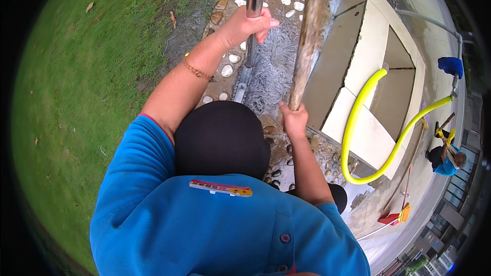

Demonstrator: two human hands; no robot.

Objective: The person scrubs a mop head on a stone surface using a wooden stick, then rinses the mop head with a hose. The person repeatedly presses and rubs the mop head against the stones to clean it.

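My left hand (249, 27) grips a shiny metal pole (251, 51) that runs up out of the picture. At the pole's lower end, beside my dark-clad knee, sits a metal clamp (241, 86). Grey mop strands (272, 69) spread over the wet, pebble-set ground between my hands, partly hidden by my left hand and the knee. Around a weathered wooden stick (307, 38) my right hand (294, 120) is closed near its lower visible end. The stick slants up past the top edge, to the right of the mop strands.
A tiled basin (364, 46) stands at the right, with a yellow hose (347, 138) looped over its rim. The hose joins a pipe with a blue cloth (450, 66). Farther right are a broom (404, 212), a red dustpan (388, 218) and another person (447, 161). Grass (96, 65) lies left.
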